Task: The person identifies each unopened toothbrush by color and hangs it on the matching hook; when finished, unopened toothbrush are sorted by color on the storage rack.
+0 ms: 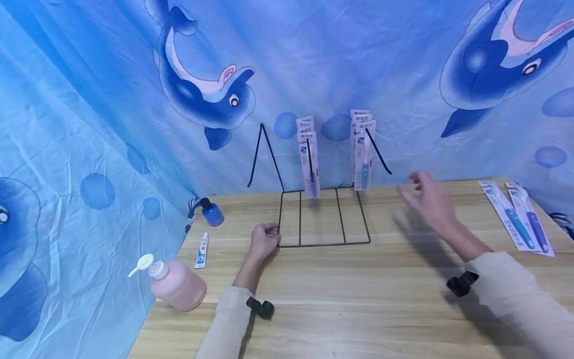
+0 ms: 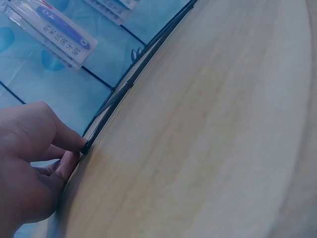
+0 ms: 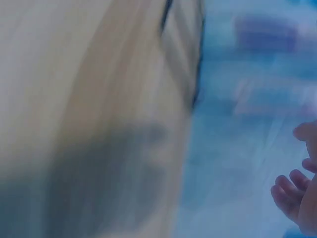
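A black wire rack (image 1: 323,245) stands on the table, its upright prongs at the back. My left hand (image 1: 264,239) is at its front left corner; in the left wrist view, thumb and finger pinch the end of the wire (image 2: 106,116). Packaged toothbrushes hang in two rows, one purple-handled in front on the middle prong (image 1: 315,187), another blue-handled in front on the right prong (image 1: 364,172). Empty and raised, my right hand (image 1: 428,204) is right of the rack, fingers loosely bent and apart from the packs. The right wrist view is blurred.
Two packaged toothbrushes, one teal (image 1: 508,217) and one purple (image 1: 533,219), lie at the table's right. On the left stand a pink pump bottle (image 1: 179,285) and a blue bottle (image 1: 213,214), with a toothpaste tube (image 1: 202,251) between. A dolphin-print curtain (image 1: 314,60) hangs behind.
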`<act>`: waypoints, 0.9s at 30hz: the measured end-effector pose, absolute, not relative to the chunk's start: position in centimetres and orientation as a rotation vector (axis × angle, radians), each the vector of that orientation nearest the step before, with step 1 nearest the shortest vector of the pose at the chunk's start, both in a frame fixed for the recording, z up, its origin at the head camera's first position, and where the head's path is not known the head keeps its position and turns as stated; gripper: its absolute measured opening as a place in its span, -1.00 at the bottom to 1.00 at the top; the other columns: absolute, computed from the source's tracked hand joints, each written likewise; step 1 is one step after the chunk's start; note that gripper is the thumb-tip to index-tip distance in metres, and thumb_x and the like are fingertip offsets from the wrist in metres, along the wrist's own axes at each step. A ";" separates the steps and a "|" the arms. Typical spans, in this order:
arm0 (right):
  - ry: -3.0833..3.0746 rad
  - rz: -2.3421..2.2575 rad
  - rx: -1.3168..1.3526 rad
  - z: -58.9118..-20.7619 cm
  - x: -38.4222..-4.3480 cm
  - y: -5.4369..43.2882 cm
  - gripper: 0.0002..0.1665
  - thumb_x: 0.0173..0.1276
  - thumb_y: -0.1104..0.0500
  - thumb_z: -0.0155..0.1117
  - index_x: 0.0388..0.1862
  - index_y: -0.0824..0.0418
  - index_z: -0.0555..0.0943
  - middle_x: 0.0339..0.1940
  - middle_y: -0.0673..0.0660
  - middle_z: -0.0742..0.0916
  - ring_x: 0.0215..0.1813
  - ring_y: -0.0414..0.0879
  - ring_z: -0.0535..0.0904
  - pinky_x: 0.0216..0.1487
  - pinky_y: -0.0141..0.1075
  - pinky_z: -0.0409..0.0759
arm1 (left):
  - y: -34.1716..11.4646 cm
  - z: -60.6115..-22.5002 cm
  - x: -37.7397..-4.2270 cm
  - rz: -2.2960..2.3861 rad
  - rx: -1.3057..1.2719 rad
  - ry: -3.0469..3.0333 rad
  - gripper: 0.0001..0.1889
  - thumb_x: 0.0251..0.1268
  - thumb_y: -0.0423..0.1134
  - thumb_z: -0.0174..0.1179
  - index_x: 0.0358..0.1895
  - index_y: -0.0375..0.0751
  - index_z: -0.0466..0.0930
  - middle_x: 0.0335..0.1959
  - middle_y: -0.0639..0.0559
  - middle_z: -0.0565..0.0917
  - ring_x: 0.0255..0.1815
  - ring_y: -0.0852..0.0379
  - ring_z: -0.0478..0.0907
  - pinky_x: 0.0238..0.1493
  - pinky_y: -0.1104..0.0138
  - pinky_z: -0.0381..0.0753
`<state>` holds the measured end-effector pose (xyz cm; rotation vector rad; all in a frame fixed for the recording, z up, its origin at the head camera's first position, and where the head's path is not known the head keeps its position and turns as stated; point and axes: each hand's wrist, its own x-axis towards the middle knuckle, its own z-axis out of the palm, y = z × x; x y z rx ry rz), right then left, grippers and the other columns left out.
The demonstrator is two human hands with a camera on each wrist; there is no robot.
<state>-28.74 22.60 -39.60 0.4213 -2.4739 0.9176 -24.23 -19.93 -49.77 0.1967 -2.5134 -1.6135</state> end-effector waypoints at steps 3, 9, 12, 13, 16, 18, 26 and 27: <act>-2.569 0.835 0.209 -40.6 -30.1 27.9 -0.41 0.46 0.03 0.19 0.17 0.52 0.39 0.01 0.55 0.50 -0.05 0.42 0.45 -0.19 0.27 0.49 | -20.1 -49.7 -24.0 -1.608 0.189 -2.520 -0.62 0.08 -0.58 0.21 0.04 -0.51 0.62 -0.22 -0.20 0.64 -0.18 -0.02 0.59 -0.13 0.35 0.68; -2.703 0.770 -0.255 -41.7 -32.7 36.4 -0.12 0.48 -0.10 0.00 0.46 0.52 0.08 0.20 0.70 0.27 0.13 0.59 0.23 0.00 0.42 0.30 | -20.7 -49.4 -23.2 -1.560 0.193 -2.533 -0.64 0.10 -0.59 0.23 0.03 -0.52 0.62 -0.24 -0.19 0.65 -0.21 -0.01 0.58 -0.20 0.40 0.67; -2.803 0.751 -0.363 -41.9 -33.3 39.2 -0.04 0.47 -0.16 -0.06 0.48 0.56 -0.03 0.24 0.76 0.18 0.21 0.63 0.13 0.03 0.43 0.29 | -20.8 -49.3 -23.1 -1.557 0.168 -2.528 -0.64 0.10 -0.59 0.22 0.03 -0.53 0.62 -0.25 -0.20 0.65 -0.22 0.00 0.57 -0.26 0.45 0.64; -2.835 0.759 -0.379 -42.0 -33.4 39.9 -0.01 0.47 -0.18 -0.08 0.49 0.57 -0.06 0.26 0.77 0.15 0.24 0.64 0.10 0.05 0.44 0.27 | -20.8 -49.3 -23.1 -1.563 0.153 -2.527 -0.64 0.10 -0.58 0.22 0.03 -0.53 0.61 -0.24 -0.20 0.65 -0.23 0.00 0.57 -0.28 0.46 0.63; -2.893 0.751 -0.399 -42.5 -33.6 41.5 0.00 0.46 -0.22 -0.10 0.45 0.61 0.01 0.24 0.77 0.17 0.24 0.64 0.09 0.07 0.42 0.30 | -20.6 -49.4 -23.3 -1.589 0.132 -2.526 -0.63 0.11 -0.57 0.22 0.05 -0.53 0.60 -0.23 -0.19 0.65 -0.23 0.01 0.56 -0.29 0.48 0.61; -2.906 0.736 -0.379 -43.2 -33.6 42.1 -0.03 0.46 -0.21 -0.07 0.38 0.64 0.14 0.23 0.75 0.24 0.21 0.63 0.16 0.05 0.39 0.35 | -20.5 -49.6 -23.4 -1.596 0.130 -2.527 -0.63 0.11 -0.57 0.22 0.04 -0.53 0.61 -0.24 -0.19 0.65 -0.23 0.01 0.56 -0.27 0.47 0.62; -2.919 0.577 -0.397 -45.9 -33.3 43.2 -0.47 0.39 0.05 0.01 -0.14 0.60 0.48 -0.22 0.62 0.55 -0.21 0.46 0.49 -0.35 0.13 0.46 | -20.0 -49.9 -23.5 -1.587 0.130 -2.527 -0.64 0.08 -0.60 0.22 0.01 -0.55 0.61 -0.26 -0.21 0.65 -0.24 0.01 0.58 -0.22 0.41 0.67; -2.922 0.581 -0.420 -46.1 -33.4 43.2 -0.49 0.38 0.07 0.00 -0.13 0.59 0.48 -0.22 0.61 0.55 -0.21 0.46 0.49 -0.34 0.13 0.46 | -20.0 -49.8 -23.5 -1.587 0.136 -2.528 -0.65 0.08 -0.59 0.22 0.01 -0.55 0.62 -0.26 -0.21 0.65 -0.24 0.01 0.57 -0.22 0.41 0.66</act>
